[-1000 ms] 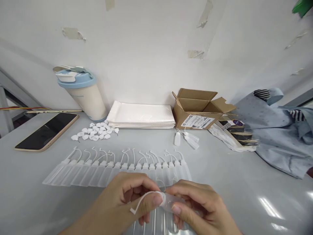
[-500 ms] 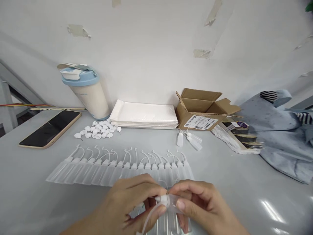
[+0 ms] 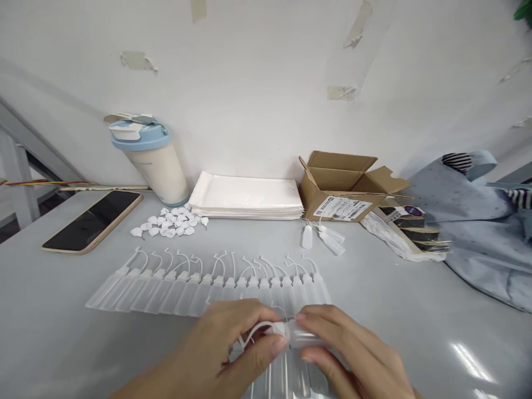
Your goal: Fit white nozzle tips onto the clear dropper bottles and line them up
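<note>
Both my hands meet low in the middle over a small clear plastic bottle (image 3: 305, 338). My right hand (image 3: 349, 354) grips the bottle's body. My left hand (image 3: 233, 349) pinches its white neck, and the thin white cap strap (image 3: 249, 337) loops out between the fingers. Just beyond my hands lies a row of several clear bottles (image 3: 208, 285) side by side, each with a curved white strap pointing away. More clear bottles lie under my hands at the bottom edge.
A pile of small white caps (image 3: 170, 221) lies by a blue-lidded tumbler (image 3: 152, 158). A phone (image 3: 93, 220) sits at left. White padded envelopes (image 3: 247, 197), an open cardboard box (image 3: 344, 185), loose bottles (image 3: 322, 237) and blue cloth (image 3: 477, 221) stand behind.
The strap, which hung down past my left thumb, now loops up between my fingers. My hands have shifted slightly right and closer together on the bottle.
</note>
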A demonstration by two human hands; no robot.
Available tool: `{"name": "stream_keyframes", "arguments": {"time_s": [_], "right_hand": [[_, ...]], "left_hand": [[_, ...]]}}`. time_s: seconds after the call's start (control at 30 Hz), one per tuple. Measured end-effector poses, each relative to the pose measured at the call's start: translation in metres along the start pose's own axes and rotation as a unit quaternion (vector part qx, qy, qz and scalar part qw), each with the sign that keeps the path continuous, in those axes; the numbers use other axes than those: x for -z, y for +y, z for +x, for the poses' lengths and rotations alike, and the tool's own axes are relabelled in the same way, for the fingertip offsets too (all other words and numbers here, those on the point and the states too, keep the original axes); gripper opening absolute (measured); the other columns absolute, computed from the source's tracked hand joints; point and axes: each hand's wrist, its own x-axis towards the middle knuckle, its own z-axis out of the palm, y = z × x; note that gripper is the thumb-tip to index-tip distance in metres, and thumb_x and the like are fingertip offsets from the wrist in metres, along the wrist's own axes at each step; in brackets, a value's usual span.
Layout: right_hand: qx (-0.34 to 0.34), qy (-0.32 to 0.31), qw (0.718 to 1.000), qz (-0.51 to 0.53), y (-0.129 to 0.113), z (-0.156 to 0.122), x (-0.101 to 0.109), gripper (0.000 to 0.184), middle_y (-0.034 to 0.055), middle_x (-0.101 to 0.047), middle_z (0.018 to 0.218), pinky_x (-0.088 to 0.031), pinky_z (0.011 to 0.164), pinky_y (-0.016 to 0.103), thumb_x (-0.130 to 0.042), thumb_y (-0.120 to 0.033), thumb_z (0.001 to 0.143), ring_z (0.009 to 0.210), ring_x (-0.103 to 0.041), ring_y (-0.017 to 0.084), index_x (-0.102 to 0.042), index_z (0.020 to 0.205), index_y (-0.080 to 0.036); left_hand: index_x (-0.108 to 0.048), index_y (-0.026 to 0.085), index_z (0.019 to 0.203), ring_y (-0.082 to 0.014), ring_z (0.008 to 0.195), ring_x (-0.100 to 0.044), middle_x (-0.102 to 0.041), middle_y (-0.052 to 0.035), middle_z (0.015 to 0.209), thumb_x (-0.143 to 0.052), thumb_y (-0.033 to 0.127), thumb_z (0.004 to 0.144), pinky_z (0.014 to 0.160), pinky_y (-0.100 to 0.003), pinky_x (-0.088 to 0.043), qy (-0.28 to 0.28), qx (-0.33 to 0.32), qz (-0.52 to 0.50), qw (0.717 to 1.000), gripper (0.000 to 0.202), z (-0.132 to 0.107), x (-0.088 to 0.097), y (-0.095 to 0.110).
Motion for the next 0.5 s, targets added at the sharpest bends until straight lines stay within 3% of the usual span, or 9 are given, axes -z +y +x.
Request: {"name": "stream_keyframes", "arguments": {"time_s": [0.07,0.17,0.27,0.4,0.5], "right_hand": [[0.004,0.001,1.000,-0.018,0.000,-0.001,0.000,0.025,0.0110,-0.071,0.103,-0.057,0.084,0.022,-0.053,-0.024,0.098,0.096,-0.069,0.018,-0.055,0.121,-0.015],[0.000,-0.006,1.000,-0.010,-0.003,0.002,0.002,0.024,0.0087,-0.071,0.091,-0.058,0.069,0.022,-0.043,-0.030,0.101,0.080,-0.071,0.017,-0.054,0.117,-0.017],[-0.026,-0.030,0.999,-0.005,-0.008,0.007,0.006,0.030,0.0058,-0.069,0.079,-0.055,0.057,0.023,-0.031,-0.035,0.103,0.063,-0.067,0.016,-0.055,0.112,-0.019],[-0.121,-0.067,0.989,0.055,-0.012,0.014,0.010,0.036,0.0017,-0.065,0.072,-0.051,0.056,0.022,-0.030,-0.042,0.103,0.058,-0.062,0.015,-0.060,0.102,-0.022],[-0.225,-0.115,0.956,0.145,-0.013,0.019,0.012,0.043,-0.0036,-0.051,0.057,-0.042,0.047,0.021,-0.032,-0.049,0.101,0.048,-0.049,0.011,-0.064,0.092,-0.021]], "left_hand": [[-0.064,0.023,0.091,-0.0094,0.059,-0.062,-0.065,0.0063,0.067,-0.049,0.032,0.096,0.062,-0.017,-0.048,-0.001,-0.024,0.031,0.999,0.018,-0.003,-0.001,0.001],[-0.060,0.023,0.093,-0.0095,0.060,-0.063,-0.063,0.0071,0.063,-0.042,0.034,0.101,0.063,-0.017,-0.049,0.010,-0.069,0.074,0.995,0.023,-0.008,-0.005,0.000],[-0.056,0.023,0.094,-0.0101,0.059,-0.063,-0.065,0.0055,0.070,-0.033,0.040,0.103,0.061,-0.018,-0.050,0.055,-0.108,0.135,0.983,0.030,-0.011,-0.010,0.000],[-0.052,0.021,0.093,-0.0106,0.055,-0.062,-0.065,0.0035,0.071,-0.028,0.034,0.105,0.051,-0.021,-0.048,0.127,-0.177,0.253,0.943,0.030,-0.012,-0.016,0.002],[-0.054,0.019,0.095,-0.0113,0.053,-0.060,-0.061,0.0036,0.068,-0.029,0.026,0.105,0.047,-0.024,-0.046,0.133,-0.208,0.316,0.916,0.028,-0.013,-0.018,0.002]]}}
